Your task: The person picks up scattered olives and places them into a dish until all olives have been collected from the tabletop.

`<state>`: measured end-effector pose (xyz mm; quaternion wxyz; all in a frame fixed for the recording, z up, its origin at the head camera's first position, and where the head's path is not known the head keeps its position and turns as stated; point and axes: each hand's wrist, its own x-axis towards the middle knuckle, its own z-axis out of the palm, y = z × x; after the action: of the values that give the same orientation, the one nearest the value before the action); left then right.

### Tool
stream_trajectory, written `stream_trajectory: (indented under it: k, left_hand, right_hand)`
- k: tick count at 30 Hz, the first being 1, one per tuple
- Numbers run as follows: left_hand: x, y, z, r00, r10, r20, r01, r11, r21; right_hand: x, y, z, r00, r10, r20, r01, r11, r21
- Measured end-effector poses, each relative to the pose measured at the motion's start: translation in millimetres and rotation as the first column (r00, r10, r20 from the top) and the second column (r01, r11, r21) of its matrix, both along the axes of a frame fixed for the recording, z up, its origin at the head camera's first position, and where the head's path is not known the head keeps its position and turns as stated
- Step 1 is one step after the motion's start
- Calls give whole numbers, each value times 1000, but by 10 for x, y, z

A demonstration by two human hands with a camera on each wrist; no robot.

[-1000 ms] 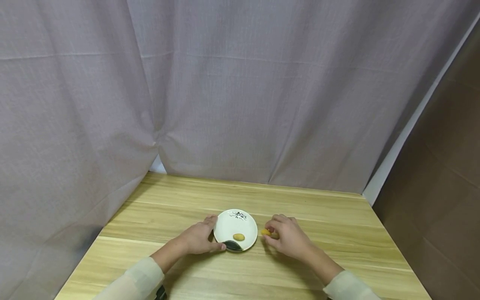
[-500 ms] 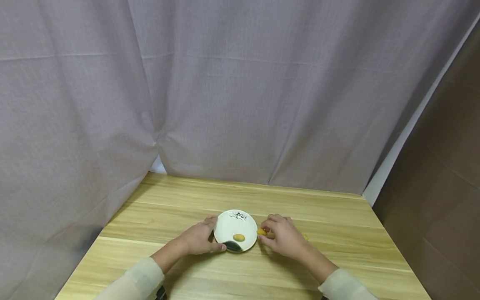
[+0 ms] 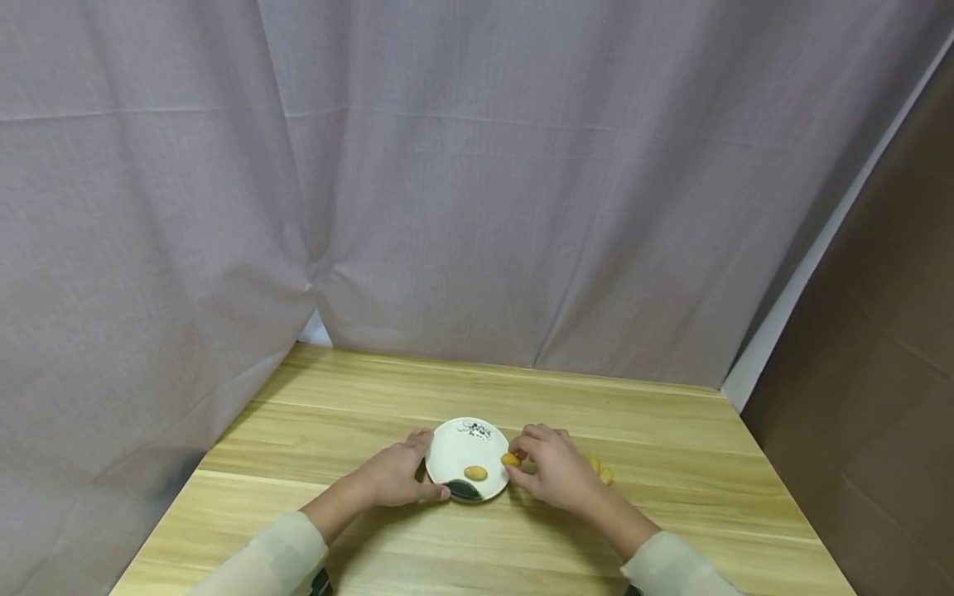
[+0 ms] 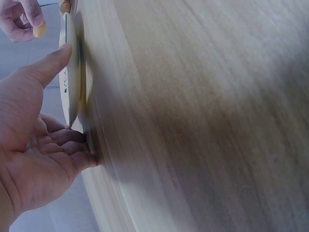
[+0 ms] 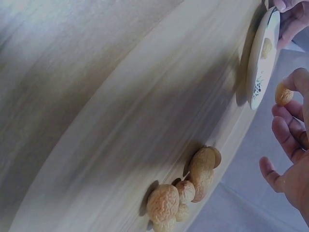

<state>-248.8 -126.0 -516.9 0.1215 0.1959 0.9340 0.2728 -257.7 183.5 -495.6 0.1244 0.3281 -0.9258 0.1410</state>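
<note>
A small round white plate (image 3: 456,443), with a dark green patch and a black floral pattern, lies on the wooden table. My left hand (image 3: 395,473) holds its left side, the thumb at the near rim and the fingers at the far left edge. One small yellow oval wrinkled fruit (image 3: 475,473), like a kumquat, lies on the plate. My right hand (image 3: 555,469) pinches another wrinkled oval fruit (image 5: 284,94) between thumb and fingers, just above the plate's right rim. Other fingers of that hand are spread loosely.
Several more wrinkled fruits (image 5: 163,203) lie in a cluster on the table (image 3: 373,563), to the right and partly behind my right hand in the head view. A grey curtain (image 3: 477,207) hangs along the back and left; a brown panel (image 3: 872,331) stands at the right.
My right hand has moved left with the pinched fruit, from beside the plate to over its right rim. Fruits on the table behind it have come into sight. My left hand stays put.
</note>
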Motion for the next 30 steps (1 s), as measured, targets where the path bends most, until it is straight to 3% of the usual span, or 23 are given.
stream_trajectory:
  k: [30]
  left_hand:
    - [47, 10, 36, 1000, 13, -15, -12, 1000, 22]
  right_hand:
    - [-24, -129, -55, 1000, -6, 5, 6, 1000, 19]
